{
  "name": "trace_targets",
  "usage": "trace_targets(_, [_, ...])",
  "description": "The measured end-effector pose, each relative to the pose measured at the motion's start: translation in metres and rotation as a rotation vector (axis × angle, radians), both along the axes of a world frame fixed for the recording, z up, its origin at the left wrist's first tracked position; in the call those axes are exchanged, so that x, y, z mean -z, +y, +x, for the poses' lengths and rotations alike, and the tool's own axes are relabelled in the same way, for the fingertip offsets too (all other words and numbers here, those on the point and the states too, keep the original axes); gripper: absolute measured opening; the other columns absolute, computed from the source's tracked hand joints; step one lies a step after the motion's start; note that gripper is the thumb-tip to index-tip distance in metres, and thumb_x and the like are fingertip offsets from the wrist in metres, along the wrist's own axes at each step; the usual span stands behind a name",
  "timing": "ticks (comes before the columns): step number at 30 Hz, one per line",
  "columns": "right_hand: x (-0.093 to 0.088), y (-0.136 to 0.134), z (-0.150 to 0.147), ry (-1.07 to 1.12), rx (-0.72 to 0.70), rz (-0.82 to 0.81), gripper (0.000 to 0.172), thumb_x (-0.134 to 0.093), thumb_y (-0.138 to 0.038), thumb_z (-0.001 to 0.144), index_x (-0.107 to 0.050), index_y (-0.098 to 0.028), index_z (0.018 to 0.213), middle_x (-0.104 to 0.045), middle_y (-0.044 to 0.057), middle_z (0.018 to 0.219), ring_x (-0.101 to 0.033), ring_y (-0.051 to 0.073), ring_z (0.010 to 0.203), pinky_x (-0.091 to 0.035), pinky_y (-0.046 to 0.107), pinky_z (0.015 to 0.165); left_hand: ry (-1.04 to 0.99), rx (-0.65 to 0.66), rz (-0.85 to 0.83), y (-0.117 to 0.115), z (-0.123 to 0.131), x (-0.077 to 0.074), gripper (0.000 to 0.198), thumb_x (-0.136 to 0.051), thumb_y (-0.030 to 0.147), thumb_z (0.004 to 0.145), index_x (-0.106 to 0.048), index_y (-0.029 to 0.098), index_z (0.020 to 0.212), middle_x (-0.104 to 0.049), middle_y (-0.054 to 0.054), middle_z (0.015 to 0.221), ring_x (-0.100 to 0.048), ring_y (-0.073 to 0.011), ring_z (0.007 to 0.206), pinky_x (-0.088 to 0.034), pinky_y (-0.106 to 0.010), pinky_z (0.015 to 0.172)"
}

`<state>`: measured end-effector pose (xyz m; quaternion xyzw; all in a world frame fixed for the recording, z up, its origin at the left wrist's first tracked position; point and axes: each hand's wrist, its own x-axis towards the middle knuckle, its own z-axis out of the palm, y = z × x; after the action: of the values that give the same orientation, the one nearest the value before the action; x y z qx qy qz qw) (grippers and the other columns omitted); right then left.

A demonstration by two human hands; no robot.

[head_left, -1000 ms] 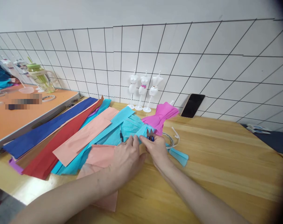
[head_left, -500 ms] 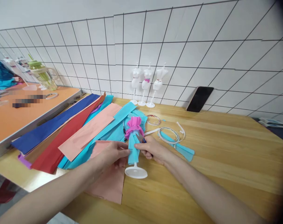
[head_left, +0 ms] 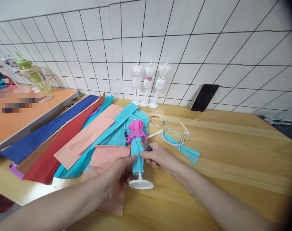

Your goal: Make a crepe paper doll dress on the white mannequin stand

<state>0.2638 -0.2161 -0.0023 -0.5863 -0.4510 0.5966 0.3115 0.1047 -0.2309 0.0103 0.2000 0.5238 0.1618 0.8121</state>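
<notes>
- Pale-blue paper skirt (head_left: pixel 137 162) and pink ruffled top (head_left: pixel 136 126) cover the small mannequin (head_left: pixel 137 150), which is toward the desk's front edge.
- Its long axis runs close to straight away from the person in my sight: round white base (head_left: pixel 141 184) nearest the front edge, pink top toward the wall edge and leaning slightly left. I can't tell whether the base touches the desk.
- The left hand (head_left: pixel 120 168) grips the skirt from the left, thumb on the paper, some fingers hidden behind.
- The right hand (head_left: pixel 157 155) is closed around small scissors (head_left: pixel 147 147), their blades angled up and left against the skirt, the thumb at the paper.
- The desk (head_left: pixel 215 166) is wood-grained. Toward its left edge, coloured paper strips (head_left: pixel 51 160) overlap on the slant; a peach sheet (head_left: pixel 110 154) lies nearer the front edge, partly under the left arm.
- Right of the mannequin, a white ring (head_left: pixel 174 145) lies over a blue paper piece (head_left: pixel 190 154).
- Along the back edge, three bare-shouldered white mannequins (head_left: pixel 147 80) stand by the tiled wall (head_left: pixel 184 54), and a phone (head_left: pixel 205 97) leans there farther right.
- Beyond the left edge, an orange surface (head_left: pixel 39 112) carries a green-lidded bottle (head_left: pixel 35 77).
</notes>
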Motion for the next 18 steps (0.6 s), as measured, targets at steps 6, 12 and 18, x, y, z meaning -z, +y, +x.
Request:
trace_targets(6, [-0.002,-0.004,0.002,0.079,0.011,-0.044,0.023,-0.062,-0.029,0.062,-0.045,-0.018,0.051,-0.043,-0.009,0.035,-0.028,0.002,0.027,-0.016,0.016,0.03,-0.091,0.083,-0.146,-0.005,-0.001,-0.003,0.045,-0.046,0.064,0.073,-0.055,0.02,0.067,-0.054,-0.002,0.06,-0.052,-0.0164,0.055,-0.045,-0.031,0.06])
trace_targets(12, [-0.001,-0.007,0.006,0.173,0.015,-0.055,0.027,-0.064,-0.032,0.06,-0.043,-0.018,0.048,-0.042,-0.008,0.034,-0.03,0.003,0.029,-0.018,0.017,0.031,-0.03,0.19,0.109,-0.007,-0.004,0.01,0.046,-0.041,0.064,0.076,-0.056,0.021,0.077,-0.058,-0.004,0.069,-0.056,-0.0191,0.068,-0.045,-0.031,0.067])
trace_targets(18, [0.003,-0.01,0.01,0.193,0.006,-0.05,0.026,-0.064,-0.032,0.06,-0.045,-0.019,0.048,-0.043,-0.007,0.034,-0.03,0.003,0.029,-0.018,0.018,0.031,-0.166,0.12,0.029,-0.012,0.001,0.009,0.026,-0.054,0.042,0.075,-0.06,0.018,0.085,-0.065,-0.005,0.084,-0.061,-0.0171,0.076,-0.044,-0.027,0.072])
